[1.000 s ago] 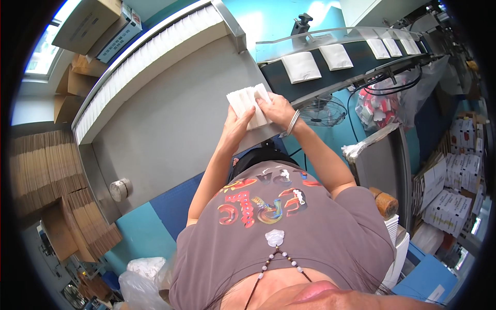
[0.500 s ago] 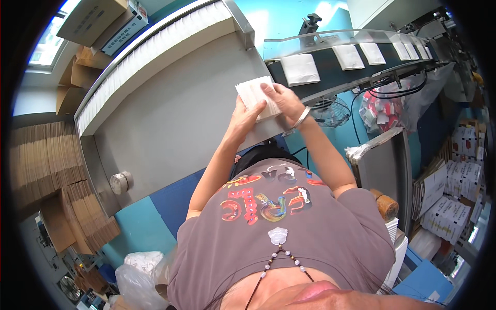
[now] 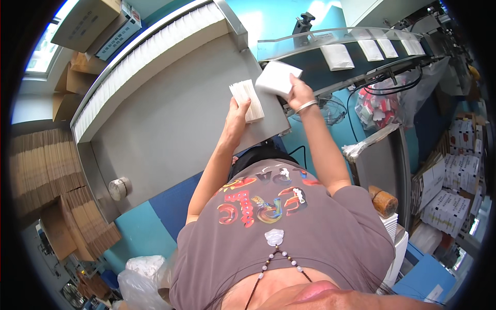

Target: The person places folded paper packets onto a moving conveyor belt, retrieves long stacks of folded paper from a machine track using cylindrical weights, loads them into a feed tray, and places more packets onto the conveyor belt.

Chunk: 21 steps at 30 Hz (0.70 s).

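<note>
My left hand (image 3: 236, 116) grips a stack of white folded paper napkins (image 3: 252, 106) on edge, at the right end of the grey metal table (image 3: 170, 103). Between the thumb and fingers of my right hand (image 3: 299, 94) is a white napkin packet (image 3: 278, 78), flat face up, over the near end of the dark conveyor belt. Whether it is one napkin or several I cannot tell. Several more folded napkins (image 3: 337, 57) lie spaced along the conveyor belt (image 3: 356, 68) to the right. A long row of napkins (image 3: 150, 54) stands along the table's far edge.
A round pale roll (image 3: 120, 188) sits at the table's left corner. Flattened cardboard (image 3: 44, 160) is stacked at left. A clear guard (image 3: 289, 44) runs along the belt. Below it are a fan (image 3: 330, 109) and a plastic bag (image 3: 382, 106) of red and white scraps.
My hands have moved apart. The right one has lifted a white packet to the right, while the left keeps the stack. Napkins on the belt have shifted, and the nearest no longer shows there.
</note>
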Each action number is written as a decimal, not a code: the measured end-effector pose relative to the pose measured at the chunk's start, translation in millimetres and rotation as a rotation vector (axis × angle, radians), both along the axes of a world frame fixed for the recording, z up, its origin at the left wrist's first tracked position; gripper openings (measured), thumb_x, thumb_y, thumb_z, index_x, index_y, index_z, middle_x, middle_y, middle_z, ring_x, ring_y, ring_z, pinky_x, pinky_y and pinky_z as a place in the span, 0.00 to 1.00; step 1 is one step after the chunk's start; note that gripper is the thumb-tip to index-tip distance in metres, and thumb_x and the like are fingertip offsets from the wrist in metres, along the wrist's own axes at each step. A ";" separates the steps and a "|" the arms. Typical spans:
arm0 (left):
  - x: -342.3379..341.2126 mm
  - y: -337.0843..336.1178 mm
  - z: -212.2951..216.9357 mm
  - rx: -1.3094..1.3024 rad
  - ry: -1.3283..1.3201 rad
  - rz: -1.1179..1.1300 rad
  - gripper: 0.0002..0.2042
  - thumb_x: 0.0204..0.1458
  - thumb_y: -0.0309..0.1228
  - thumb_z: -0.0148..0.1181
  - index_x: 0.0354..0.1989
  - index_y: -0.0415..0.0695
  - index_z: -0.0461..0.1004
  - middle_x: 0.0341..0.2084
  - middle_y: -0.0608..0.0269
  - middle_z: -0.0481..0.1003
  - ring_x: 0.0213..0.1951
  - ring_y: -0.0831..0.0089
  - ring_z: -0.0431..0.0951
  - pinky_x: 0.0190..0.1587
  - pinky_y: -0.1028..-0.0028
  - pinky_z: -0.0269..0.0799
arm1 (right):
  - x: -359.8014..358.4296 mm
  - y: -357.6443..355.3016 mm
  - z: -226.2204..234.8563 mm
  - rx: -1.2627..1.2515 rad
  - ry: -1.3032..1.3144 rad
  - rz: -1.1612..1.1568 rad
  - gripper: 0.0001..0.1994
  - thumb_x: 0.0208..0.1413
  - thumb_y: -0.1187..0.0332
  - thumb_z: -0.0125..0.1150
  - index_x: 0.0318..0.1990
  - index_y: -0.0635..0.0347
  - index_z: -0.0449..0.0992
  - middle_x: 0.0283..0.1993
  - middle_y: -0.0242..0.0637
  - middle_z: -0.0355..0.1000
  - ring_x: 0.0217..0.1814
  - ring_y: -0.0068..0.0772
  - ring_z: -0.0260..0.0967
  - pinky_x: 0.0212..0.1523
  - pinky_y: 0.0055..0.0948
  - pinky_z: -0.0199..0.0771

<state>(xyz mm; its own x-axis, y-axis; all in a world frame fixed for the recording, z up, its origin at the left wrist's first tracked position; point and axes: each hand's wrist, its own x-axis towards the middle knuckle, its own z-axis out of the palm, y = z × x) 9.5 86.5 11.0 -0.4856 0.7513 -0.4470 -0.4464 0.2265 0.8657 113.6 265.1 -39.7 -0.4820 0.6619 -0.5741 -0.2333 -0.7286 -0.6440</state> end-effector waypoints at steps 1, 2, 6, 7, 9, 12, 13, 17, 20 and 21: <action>-0.3 -1.5 2.1 -0.002 -0.033 -0.003 0.29 0.57 0.42 0.50 0.62 0.38 0.52 0.53 0.53 0.65 0.55 0.67 0.65 0.54 0.69 0.63 | 3.0 8.7 5.7 -0.176 -0.001 -0.084 0.15 0.60 0.63 0.53 0.48 0.65 0.66 0.42 0.44 0.71 0.39 0.39 0.73 0.42 0.36 0.77; -0.7 -1.3 -3.1 -0.003 -0.032 0.002 0.29 0.57 0.42 0.50 0.62 0.38 0.52 0.53 0.53 0.65 0.55 0.67 0.65 0.54 0.69 0.63 | 6.0 8.8 8.2 -0.206 0.047 0.018 0.18 0.60 0.61 0.53 0.49 0.67 0.63 0.42 0.46 0.68 0.42 0.39 0.71 0.41 0.34 0.78; -0.2 5.8 -18.5 -0.002 0.033 -0.003 0.30 0.55 0.42 0.52 0.62 0.40 0.51 0.51 0.55 0.66 0.50 0.69 0.68 0.50 0.70 0.65 | -8.1 -35.7 32.0 0.054 0.017 0.373 0.25 0.56 0.54 0.59 0.50 0.67 0.66 0.43 0.42 0.69 0.41 0.28 0.70 0.42 0.25 0.75; 0.6 6.8 -18.1 0.019 0.016 -0.004 0.30 0.55 0.40 0.53 0.62 0.38 0.51 0.52 0.53 0.66 0.54 0.67 0.67 0.54 0.69 0.63 | -15.2 -43.9 20.5 0.229 0.181 0.467 0.26 0.56 0.54 0.59 0.52 0.69 0.66 0.45 0.42 0.70 0.43 0.26 0.70 0.43 0.24 0.73; 2.1 8.0 -23.7 0.018 0.050 0.003 0.31 0.55 0.40 0.53 0.62 0.38 0.51 0.52 0.52 0.65 0.54 0.66 0.66 0.55 0.69 0.63 | -27.9 -59.7 34.9 0.479 -0.147 0.475 0.28 0.55 0.53 0.60 0.52 0.70 0.66 0.46 0.42 0.71 0.45 0.26 0.69 0.44 0.25 0.71; 0.9 8.2 -26.3 0.031 0.115 -0.001 0.31 0.55 0.42 0.54 0.62 0.38 0.51 0.54 0.51 0.65 0.55 0.65 0.65 0.55 0.69 0.62 | -34.6 -60.1 28.7 0.406 -0.141 0.452 0.29 0.55 0.51 0.59 0.53 0.70 0.66 0.44 0.41 0.72 0.44 0.28 0.70 0.44 0.28 0.72; 1.0 8.8 -25.7 0.043 0.144 -0.013 0.32 0.55 0.43 0.54 0.62 0.38 0.51 0.54 0.50 0.64 0.56 0.64 0.65 0.56 0.69 0.62 | -35.4 -58.0 20.9 0.345 -0.083 0.404 0.30 0.55 0.50 0.58 0.53 0.69 0.66 0.43 0.41 0.73 0.44 0.29 0.71 0.44 0.30 0.72; -0.3 12.6 -28.4 0.035 0.115 -0.020 0.32 0.55 0.43 0.55 0.62 0.38 0.52 0.53 0.50 0.65 0.56 0.64 0.65 0.56 0.69 0.61 | -29.8 -54.3 14.9 0.714 -0.376 0.388 0.21 0.57 0.57 0.53 0.49 0.66 0.68 0.39 0.48 0.74 0.41 0.41 0.73 0.42 0.36 0.73; 3.6 12.1 -20.2 0.064 0.076 0.029 0.32 0.55 0.44 0.55 0.61 0.38 0.53 0.52 0.51 0.66 0.53 0.65 0.67 0.54 0.70 0.62 | -23.7 -72.1 40.7 1.267 -0.566 0.578 0.12 0.54 0.64 0.49 0.40 0.63 0.67 0.35 0.59 0.71 0.40 0.63 0.67 0.41 0.48 0.70; 3.3 12.4 -17.2 0.049 0.108 0.009 0.29 0.54 0.41 0.54 0.60 0.38 0.55 0.50 0.52 0.67 0.50 0.65 0.69 0.52 0.70 0.64 | -22.2 -71.6 37.6 1.219 -0.666 0.649 0.12 0.54 0.64 0.50 0.40 0.63 0.68 0.36 0.58 0.71 0.41 0.63 0.67 0.41 0.49 0.69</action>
